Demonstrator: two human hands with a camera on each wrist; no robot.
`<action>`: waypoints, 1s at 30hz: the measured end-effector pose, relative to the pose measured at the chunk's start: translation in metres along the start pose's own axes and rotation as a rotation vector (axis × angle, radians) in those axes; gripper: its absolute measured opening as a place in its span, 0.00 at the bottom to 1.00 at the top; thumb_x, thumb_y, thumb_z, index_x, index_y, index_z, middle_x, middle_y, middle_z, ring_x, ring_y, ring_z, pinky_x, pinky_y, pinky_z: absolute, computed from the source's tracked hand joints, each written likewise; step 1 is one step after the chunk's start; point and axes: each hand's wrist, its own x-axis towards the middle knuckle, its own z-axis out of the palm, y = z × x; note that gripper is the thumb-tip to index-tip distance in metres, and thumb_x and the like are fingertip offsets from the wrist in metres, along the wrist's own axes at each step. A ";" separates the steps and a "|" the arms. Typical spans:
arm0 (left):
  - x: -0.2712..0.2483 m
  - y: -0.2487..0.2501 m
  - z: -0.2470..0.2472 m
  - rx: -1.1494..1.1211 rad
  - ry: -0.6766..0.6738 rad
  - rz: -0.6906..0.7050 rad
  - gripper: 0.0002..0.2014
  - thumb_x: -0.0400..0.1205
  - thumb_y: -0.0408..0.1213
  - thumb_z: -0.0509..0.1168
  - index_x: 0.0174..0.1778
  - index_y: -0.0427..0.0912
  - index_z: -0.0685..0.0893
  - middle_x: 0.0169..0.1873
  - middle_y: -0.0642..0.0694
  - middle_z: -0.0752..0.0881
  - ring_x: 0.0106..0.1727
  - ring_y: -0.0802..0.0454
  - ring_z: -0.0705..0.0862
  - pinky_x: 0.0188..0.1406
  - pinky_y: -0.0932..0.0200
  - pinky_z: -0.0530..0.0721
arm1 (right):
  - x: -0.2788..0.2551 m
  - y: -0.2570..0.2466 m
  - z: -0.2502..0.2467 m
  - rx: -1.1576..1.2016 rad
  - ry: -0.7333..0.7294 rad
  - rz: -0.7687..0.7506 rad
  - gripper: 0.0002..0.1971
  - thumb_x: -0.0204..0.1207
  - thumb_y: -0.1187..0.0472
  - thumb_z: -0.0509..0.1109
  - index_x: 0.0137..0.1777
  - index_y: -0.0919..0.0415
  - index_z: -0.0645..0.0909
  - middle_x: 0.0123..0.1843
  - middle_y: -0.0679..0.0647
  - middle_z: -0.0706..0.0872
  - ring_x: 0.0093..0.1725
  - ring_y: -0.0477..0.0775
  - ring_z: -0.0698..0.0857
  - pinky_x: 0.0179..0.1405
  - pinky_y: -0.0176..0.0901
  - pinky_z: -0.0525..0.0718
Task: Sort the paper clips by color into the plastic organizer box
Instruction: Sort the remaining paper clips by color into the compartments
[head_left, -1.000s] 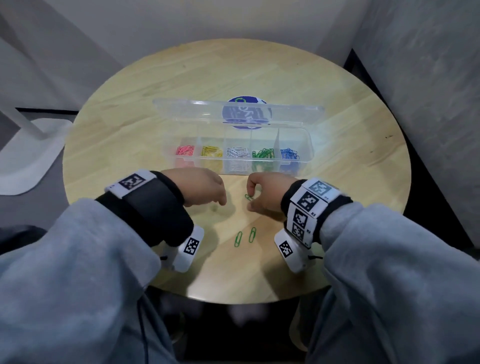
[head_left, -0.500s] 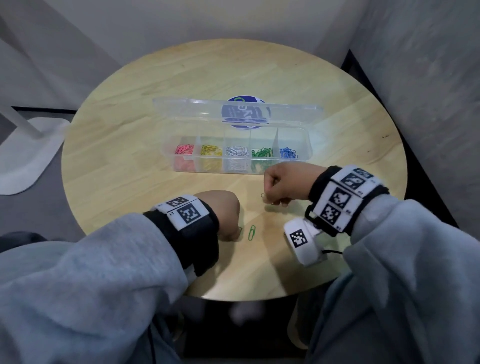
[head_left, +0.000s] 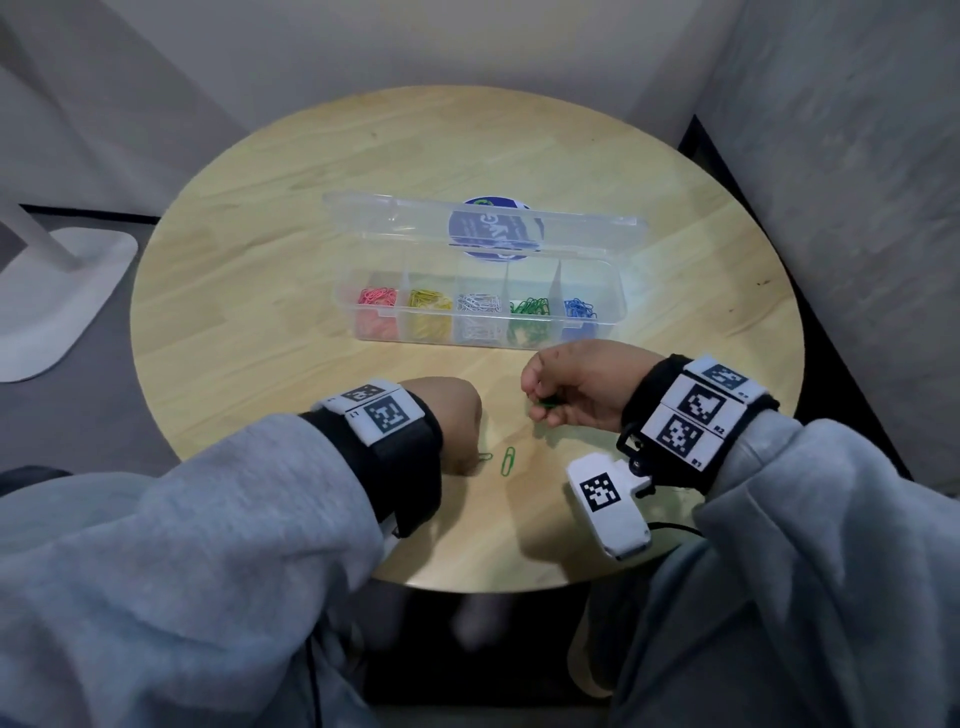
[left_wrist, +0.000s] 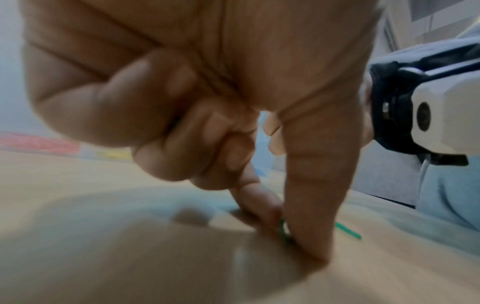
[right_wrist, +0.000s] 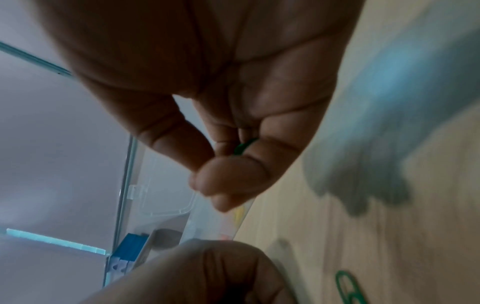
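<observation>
Item: green paper clips, three outstanding.

One, held: my right hand (head_left: 571, 387) was curled round a green clip (right_wrist: 242, 146), right of centre in the head view, just below the box.

One, being taken: my left hand (head_left: 447, 415), lower centre, had forefinger and thumb pinched down on a second clip (left_wrist: 284, 230) lying flat on the tabletop (head_left: 260, 291); grip closed on it, clip not yet lifted.

One, loose: a third clip (head_left: 508, 461) lay just right of that hand.

Organizer box (head_left: 615, 291), centre frame, lid open; five compartments, pink, yellow, white, green, blue from left to right. Green pile (head_left: 530, 307) second from right.

Handling, my judgement: near weightless, thin springy wire, slick coating, lying flush to the wood. Best taken at a rounded end, tipped up by a nail, then pinched across both wires. Apt to skid or flick away.
</observation>
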 end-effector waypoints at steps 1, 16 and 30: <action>0.000 0.000 0.000 0.010 -0.003 0.004 0.11 0.72 0.44 0.72 0.46 0.42 0.89 0.37 0.47 0.85 0.38 0.47 0.81 0.38 0.59 0.77 | 0.000 0.001 0.001 0.007 -0.009 0.000 0.14 0.76 0.78 0.51 0.36 0.65 0.74 0.31 0.58 0.74 0.21 0.46 0.79 0.18 0.31 0.77; -0.009 -0.049 -0.057 -0.822 0.123 -0.081 0.09 0.78 0.31 0.62 0.32 0.43 0.74 0.27 0.47 0.72 0.26 0.52 0.66 0.25 0.63 0.61 | 0.013 0.008 0.038 -1.451 -0.137 -0.150 0.07 0.70 0.64 0.71 0.38 0.53 0.76 0.32 0.45 0.73 0.36 0.50 0.74 0.31 0.40 0.71; 0.007 -0.009 -0.065 -0.826 0.537 0.070 0.09 0.76 0.37 0.66 0.31 0.46 0.75 0.29 0.50 0.80 0.35 0.50 0.80 0.42 0.56 0.80 | -0.019 -0.036 -0.061 -0.184 0.128 -0.253 0.16 0.73 0.77 0.66 0.29 0.59 0.71 0.22 0.51 0.72 0.17 0.43 0.68 0.15 0.30 0.64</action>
